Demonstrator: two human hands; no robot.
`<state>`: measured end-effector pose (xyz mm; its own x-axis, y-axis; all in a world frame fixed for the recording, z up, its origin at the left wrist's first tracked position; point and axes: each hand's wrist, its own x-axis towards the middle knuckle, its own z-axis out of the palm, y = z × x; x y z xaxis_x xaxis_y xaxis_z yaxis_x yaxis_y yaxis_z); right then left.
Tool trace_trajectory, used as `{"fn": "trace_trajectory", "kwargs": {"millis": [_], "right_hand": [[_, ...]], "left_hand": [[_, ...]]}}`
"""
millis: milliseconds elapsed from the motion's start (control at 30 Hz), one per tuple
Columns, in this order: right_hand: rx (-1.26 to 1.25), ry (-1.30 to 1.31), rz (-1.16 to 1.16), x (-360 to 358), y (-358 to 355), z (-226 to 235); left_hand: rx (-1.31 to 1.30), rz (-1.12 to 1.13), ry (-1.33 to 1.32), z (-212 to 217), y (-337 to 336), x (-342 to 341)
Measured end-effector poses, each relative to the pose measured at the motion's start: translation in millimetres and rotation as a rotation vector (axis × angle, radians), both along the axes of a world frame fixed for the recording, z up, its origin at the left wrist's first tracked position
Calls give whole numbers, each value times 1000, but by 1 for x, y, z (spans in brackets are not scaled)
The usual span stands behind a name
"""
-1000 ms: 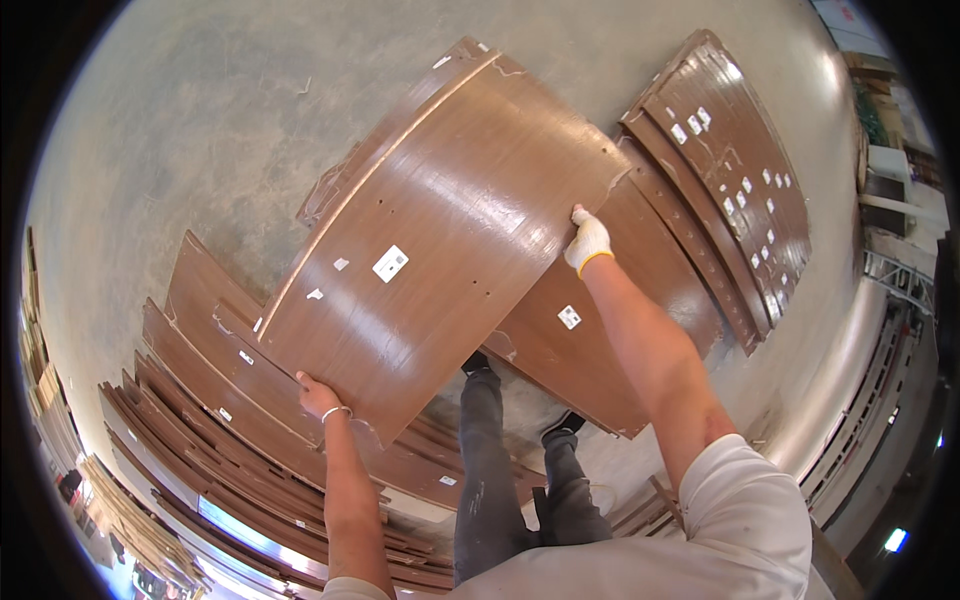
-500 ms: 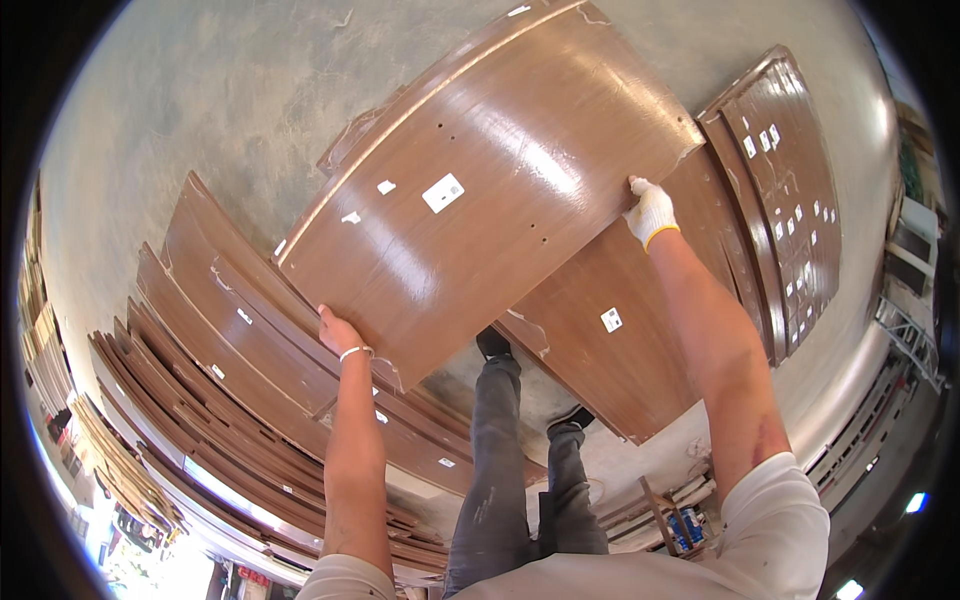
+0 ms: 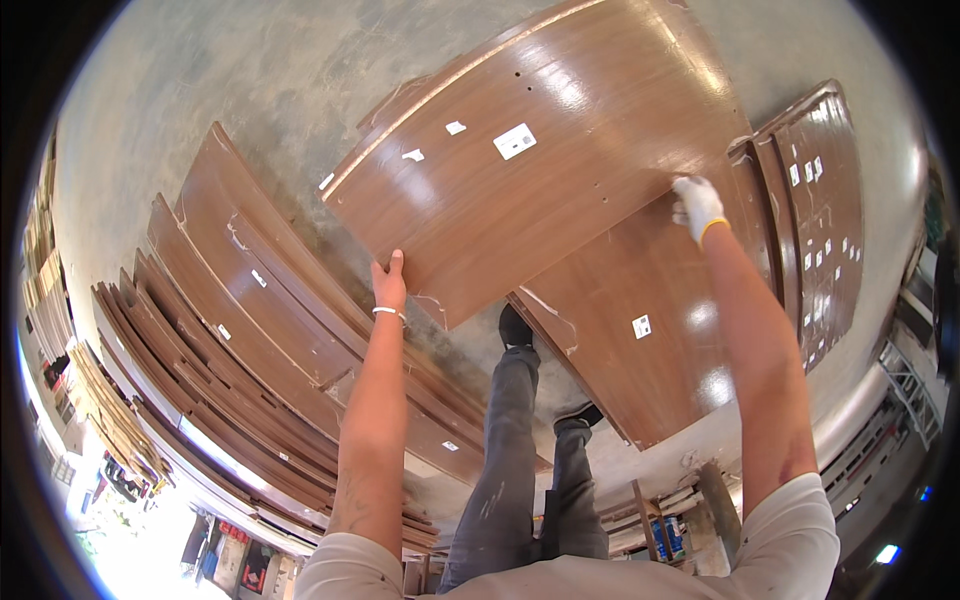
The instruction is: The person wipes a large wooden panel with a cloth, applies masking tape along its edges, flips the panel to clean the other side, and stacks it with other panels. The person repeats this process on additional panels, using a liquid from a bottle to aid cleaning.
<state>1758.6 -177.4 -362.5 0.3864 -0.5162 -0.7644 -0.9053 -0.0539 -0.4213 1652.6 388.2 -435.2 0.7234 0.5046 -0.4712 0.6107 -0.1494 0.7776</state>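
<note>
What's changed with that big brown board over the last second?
The panel has moved up and away from the person, both arms stretching out further. The left hand still grips its near edge, the gloved right hand its right edge. The stacks on the floor lie as before.

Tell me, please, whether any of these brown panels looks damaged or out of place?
The lifted panel, held by the left hand and gloved right hand, shows ragged pale wrap at its near corner. The panel on the floor has similar pale scuffs along its near edge. Nothing else stands out.
</note>
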Motion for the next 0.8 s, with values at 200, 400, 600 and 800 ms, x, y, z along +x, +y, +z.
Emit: {"fn": "trace_trajectory", "kwargs": {"millis": [200, 400, 600, 800], "right_hand": [[-6, 123, 136, -21, 79, -10], [-170, 251, 505, -52, 112, 5], [82, 321, 672, -145, 137, 40], [249, 480, 584, -294, 151, 61]], "left_hand": [[-191, 79, 477, -9, 21, -12], [-89, 170, 424, -18, 11, -17], [122, -28, 320, -8, 2, -13], [145, -125, 310, -1, -1, -27]]}}
